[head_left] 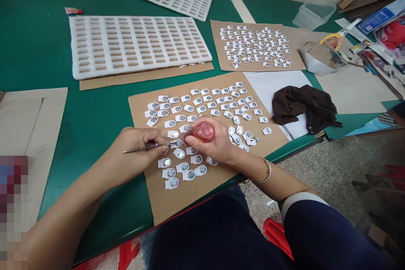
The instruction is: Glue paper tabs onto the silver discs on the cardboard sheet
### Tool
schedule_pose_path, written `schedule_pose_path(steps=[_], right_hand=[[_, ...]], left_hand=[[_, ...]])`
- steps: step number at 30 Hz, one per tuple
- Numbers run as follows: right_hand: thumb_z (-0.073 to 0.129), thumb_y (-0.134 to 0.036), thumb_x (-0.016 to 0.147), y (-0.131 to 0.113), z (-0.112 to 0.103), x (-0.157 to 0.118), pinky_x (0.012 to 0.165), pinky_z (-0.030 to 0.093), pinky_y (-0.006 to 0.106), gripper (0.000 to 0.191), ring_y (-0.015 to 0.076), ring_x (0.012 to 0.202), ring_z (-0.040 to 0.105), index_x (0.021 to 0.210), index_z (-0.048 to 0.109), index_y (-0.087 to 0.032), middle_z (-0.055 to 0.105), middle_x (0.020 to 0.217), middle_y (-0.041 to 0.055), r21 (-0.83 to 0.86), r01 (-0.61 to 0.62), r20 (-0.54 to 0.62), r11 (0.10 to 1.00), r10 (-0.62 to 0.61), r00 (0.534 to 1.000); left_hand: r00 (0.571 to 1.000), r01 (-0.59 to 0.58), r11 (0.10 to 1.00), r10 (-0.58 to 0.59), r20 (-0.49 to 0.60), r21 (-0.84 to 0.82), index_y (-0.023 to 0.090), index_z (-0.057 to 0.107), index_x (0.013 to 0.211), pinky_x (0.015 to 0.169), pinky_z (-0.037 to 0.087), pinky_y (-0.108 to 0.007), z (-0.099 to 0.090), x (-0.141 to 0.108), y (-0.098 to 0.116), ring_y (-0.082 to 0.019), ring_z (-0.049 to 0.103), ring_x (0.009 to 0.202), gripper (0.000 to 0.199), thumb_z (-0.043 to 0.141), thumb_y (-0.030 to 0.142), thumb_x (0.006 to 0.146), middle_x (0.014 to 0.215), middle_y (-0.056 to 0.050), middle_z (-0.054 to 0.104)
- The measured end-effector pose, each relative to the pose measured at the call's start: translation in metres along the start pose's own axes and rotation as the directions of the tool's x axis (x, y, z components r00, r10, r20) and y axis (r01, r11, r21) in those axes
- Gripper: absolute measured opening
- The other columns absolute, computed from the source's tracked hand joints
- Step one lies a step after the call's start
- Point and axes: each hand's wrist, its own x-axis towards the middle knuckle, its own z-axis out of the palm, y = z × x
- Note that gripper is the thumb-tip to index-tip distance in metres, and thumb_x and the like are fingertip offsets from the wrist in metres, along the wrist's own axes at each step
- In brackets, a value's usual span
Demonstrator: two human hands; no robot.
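My left hand [134, 147] is closed around thin metal tweezers [139, 150], whose tip touches or nearly touches a small white tag with a round silver disc [176, 143]. Tilted nose-down in my closed right hand [220, 141] is a reddish translucent squeeze bottle [205, 131]. Its nozzle points at the same tag and is mostly hidden by my fingers. Many similar tags, such as one at the near end [172, 183], lie in loose rows on a brown cardboard sheet [167, 209] beneath both hands.
Behind stand white foam trays [76, 46] with rows of slots. A second cardboard sheet [218, 42] bears more tags. To the right are a dark brown cloth [305, 107], paper, a clear container [316, 12] and yellow-handled scissors [330, 38]. The green table's front edge runs close to me.
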Motion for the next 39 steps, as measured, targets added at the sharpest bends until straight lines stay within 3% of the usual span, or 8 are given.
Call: schedule_pose_path(steps=[22, 29, 39], right_hand=[[0.073, -0.037, 0.073, 0.0019, 0.0005, 0.0004, 0.069, 0.054, 0.032, 0.026, 0.0149, 0.072, 0.065, 0.089, 0.06, -0.022, 0.069, 0.083, 0.0007, -0.048, -0.041, -0.022, 0.998, 0.04, 0.999], [0.073, -0.034, 0.073, 0.0027, 0.001, 0.0012, 0.069, 0.054, 0.03, 0.026, 0.0143, 0.072, 0.065, 0.09, 0.059, -0.021, 0.069, 0.083, 0.0008, -0.03, -0.008, -0.029, 1.0, 0.007, 1.0], [0.074, -0.034, 0.072, 0.0026, 0.0021, 0.0006, 0.068, 0.054, 0.03, 0.027, 0.0145, 0.072, 0.065, 0.09, 0.059, -0.022, 0.069, 0.082, 0.0005, -0.051, 0.016, -0.047, 0.999, -0.018, 0.999]], left_hand=[[1.0, 0.0, 1.0, 0.0, 0.003, 0.023, 0.021, 0.067, 0.076, 0.06, 0.047, -0.025, -0.0006, 0.0005, 0.0029, -0.017, 0.065, 0.07, 0.02, 0.065, 0.041, 0.078, 0.073, 0.0, 0.071], [0.998, -0.003, 0.998, -0.001, 0.062, 0.069, 0.019, 0.067, 0.082, 0.065, 0.048, -0.024, -0.0032, -0.0022, 0.0075, -0.017, 0.066, 0.076, 0.02, 0.059, 0.038, 0.083, 0.079, 0.003, 0.071], [1.0, -0.003, 1.0, 0.002, 0.01, 0.026, 0.021, 0.068, 0.075, 0.06, 0.048, -0.025, -0.0012, 0.0002, 0.0044, -0.017, 0.066, 0.069, 0.019, 0.065, 0.04, 0.077, 0.073, 0.0, 0.071]])
